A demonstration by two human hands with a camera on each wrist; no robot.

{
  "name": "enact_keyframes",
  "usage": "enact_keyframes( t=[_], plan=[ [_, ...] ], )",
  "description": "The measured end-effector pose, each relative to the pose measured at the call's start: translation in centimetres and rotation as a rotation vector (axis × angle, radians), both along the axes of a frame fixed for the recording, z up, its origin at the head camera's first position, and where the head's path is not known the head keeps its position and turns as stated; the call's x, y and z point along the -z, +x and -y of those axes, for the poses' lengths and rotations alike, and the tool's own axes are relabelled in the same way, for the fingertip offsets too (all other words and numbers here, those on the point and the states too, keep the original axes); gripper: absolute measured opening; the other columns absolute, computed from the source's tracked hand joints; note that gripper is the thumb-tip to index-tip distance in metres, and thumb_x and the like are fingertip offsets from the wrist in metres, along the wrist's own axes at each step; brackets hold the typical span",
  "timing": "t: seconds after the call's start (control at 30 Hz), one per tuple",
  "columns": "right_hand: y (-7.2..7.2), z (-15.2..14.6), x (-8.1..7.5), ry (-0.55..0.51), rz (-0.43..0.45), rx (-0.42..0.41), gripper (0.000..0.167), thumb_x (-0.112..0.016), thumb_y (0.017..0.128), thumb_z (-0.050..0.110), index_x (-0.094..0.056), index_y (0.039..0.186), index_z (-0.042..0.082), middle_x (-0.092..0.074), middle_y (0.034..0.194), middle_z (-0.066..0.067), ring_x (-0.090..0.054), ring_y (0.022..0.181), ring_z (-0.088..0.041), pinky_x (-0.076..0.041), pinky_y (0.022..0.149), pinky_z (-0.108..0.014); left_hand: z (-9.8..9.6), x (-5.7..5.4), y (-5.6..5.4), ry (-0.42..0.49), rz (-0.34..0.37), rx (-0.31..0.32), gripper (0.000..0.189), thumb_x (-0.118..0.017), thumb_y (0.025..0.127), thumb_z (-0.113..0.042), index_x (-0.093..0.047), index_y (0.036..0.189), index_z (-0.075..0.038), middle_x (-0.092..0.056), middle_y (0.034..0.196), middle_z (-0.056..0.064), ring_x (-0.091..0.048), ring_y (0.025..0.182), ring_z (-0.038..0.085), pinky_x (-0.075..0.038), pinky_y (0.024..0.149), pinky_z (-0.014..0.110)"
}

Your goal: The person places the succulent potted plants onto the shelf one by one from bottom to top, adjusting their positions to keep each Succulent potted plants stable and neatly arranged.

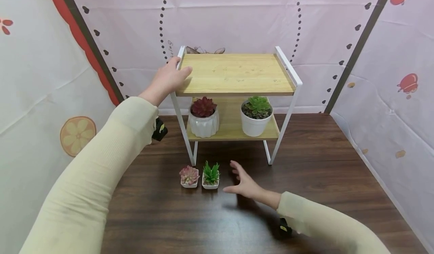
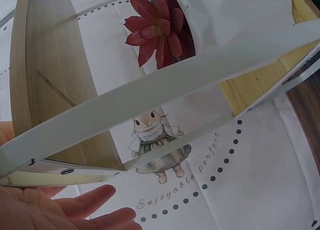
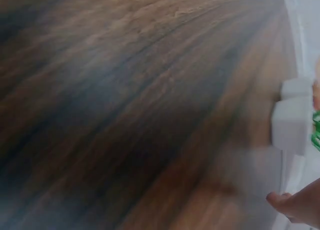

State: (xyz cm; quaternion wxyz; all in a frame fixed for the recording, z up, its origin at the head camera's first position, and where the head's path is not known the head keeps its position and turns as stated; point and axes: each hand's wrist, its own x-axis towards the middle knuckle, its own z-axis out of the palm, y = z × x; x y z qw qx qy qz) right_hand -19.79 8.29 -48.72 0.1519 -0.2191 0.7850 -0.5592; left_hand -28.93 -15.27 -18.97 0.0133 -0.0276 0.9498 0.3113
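Note:
My left hand (image 1: 169, 77) holds the upper left side of a two-tier shelf (image 1: 234, 75). Its thumb lies over the wooden top and its other fingers (image 2: 87, 202) are outside the white metal rail. Over the dark table, my right hand (image 1: 246, 184) has thumb and fingers spread apart, with nothing between them. Just left of it stands a small green succulent (image 1: 211, 174) in a square white pot. Beside that is a small pink succulent (image 1: 189, 176) in a similar pot.
On the lower tier stand a red succulent (image 1: 204, 112) in a ribbed white pot and a green succulent (image 1: 257, 112) in a round white pot. Printed cloth (image 1: 230, 24) hangs behind and at both sides of the dark wood table (image 1: 162, 216).

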Motion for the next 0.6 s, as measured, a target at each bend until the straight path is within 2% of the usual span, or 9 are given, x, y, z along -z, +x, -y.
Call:
enact_keyframes(
  t=[0.1, 0.3, 0.6],
  plan=[
    [-0.3, 1.3, 0.9, 0.04, 0.025, -0.023, 0.098, -0.075, 0.076, 0.025, -0.01, 0.145, 0.0, -0.02, 0.146, -0.024, -0.028, 0.129, -0.041, -0.029, 0.103, -0.052, 0.0, 0.0, 0.1, -0.005, 0.004, -0.001, 0.068, -0.033, 0.095, -0.046, -0.004, 0.149, -0.018, -0.021, 0.15, 0.016, -0.031, 0.13, 0.035, -0.03, 0.102, 0.049],
    [-0.9, 3.3, 1.8, 0.103, 0.002, -0.039, 0.098, -0.076, 0.074, 0.018, -0.012, 0.145, 0.0, -0.026, 0.144, -0.022, -0.032, 0.128, -0.038, -0.033, 0.1, -0.05, -0.1, 0.0, 0.2, -0.009, 0.0, 0.001, 0.067, -0.033, 0.095, -0.046, -0.005, 0.149, -0.018, -0.023, 0.149, 0.016, -0.033, 0.128, 0.035, -0.032, 0.101, 0.049],
    [-1.2, 4.3, 1.2, 0.15, -0.004, -0.028, 0.086, -0.074, 0.076, 0.026, -0.023, 0.141, 0.0, -0.039, 0.137, -0.02, -0.04, 0.124, -0.034, -0.037, 0.098, -0.047, 0.0, 0.0, 0.3, -0.006, -0.009, 0.003, 0.067, -0.033, 0.095, -0.045, -0.006, 0.148, -0.017, -0.023, 0.149, 0.016, -0.032, 0.129, 0.036, -0.031, 0.102, 0.05]
  ],
)
